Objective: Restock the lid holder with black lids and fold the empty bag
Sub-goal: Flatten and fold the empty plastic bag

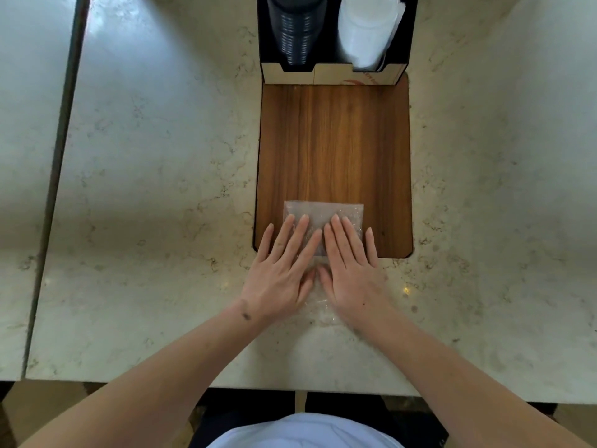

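Note:
A clear plastic bag [323,210], folded into a small rectangle, lies flat across the near edge of the wooden board [336,140] and onto the marble counter. My left hand [282,270] and my right hand [352,266] lie side by side, palms down with fingers spread, pressing on the bag. Most of the bag is hidden under them. At the far end stands the black lid holder [336,74]. Its left slot holds a stack of black lids [295,33], and its right slot holds white lids in a plastic sleeve [366,30].
The marble counter [161,189] stretches to both sides of the board. A dark seam [55,176] runs down the counter at the left. The counter's front edge [226,384] is close to my body.

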The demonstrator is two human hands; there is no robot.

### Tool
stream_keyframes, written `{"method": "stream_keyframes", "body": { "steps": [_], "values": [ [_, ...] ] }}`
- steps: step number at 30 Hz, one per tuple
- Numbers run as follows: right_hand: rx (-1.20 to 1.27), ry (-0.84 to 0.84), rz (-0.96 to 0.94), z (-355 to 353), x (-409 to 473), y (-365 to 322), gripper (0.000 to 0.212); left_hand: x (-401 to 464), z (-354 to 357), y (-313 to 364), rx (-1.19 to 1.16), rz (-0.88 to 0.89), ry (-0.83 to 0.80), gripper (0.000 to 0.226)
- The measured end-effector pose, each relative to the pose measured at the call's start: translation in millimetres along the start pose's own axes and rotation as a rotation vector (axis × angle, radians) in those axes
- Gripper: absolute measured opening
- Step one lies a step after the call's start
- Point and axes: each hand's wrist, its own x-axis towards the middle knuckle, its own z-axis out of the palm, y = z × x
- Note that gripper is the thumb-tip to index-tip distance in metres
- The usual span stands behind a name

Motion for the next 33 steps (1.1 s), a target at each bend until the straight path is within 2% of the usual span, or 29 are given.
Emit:
{"method": "stream_keyframes", "body": {
  "steps": [12, 19, 22, 24, 25, 27, 29, 31, 33],
  "values": [
    [-0.036, -0.001, 0.002, 11.6, 1.3, 1.0, 0.071, -0.8, 2.0, 2.5, 0.029, -0.027, -0.047, 0.072],
    [0.011, -0.057, 0.040, -6.1, 2.3, -4.4, 0.073, 0.6, -5.3, 3.1, 0.011, -0.022, -0.073, 0.079],
    [0.121, 0.041, 0.108, -21.6, 4.8, 0.1, 0.079, 1.3, -11.0, -0.7, -0.023, -0.018, 0.015, 0.088],
    [0.160, 0.174, 0.109, -29.0, 6.3, 8.8, 0.076, 1.8, -14.9, -5.9, -0.044, -0.112, 0.056, 0.093],
    [0.164, 0.240, 0.060, -30.1, 3.8, 13.9, 0.070, -0.7, -16.1, -8.0, -0.072, -0.143, 0.087, 0.088],
    [0.146, 0.291, -0.119, -26.8, -6.8, 21.3, 0.060, -7.4, -15.9, -9.5, -0.084, -0.088, 0.222, 0.061],
    [0.114, 0.188, -0.298, -21.1, -20.8, 22.2, 0.053, -13.5, -13.9, -8.3, -0.071, 0.016, 0.302, 0.037],
    [0.106, 0.098, -0.395, -15.3, -33.6, 20.4, 0.041, -18.5, -13.1, -3.9, -0.063, 0.137, 0.276, 0.017],
    [0.129, 0.070, -0.430, -13.9, -37.3, 18.8, 0.036, -22.3, -14.3, 0.7, -0.067, 0.245, 0.177, 0.013]
  ]
}}
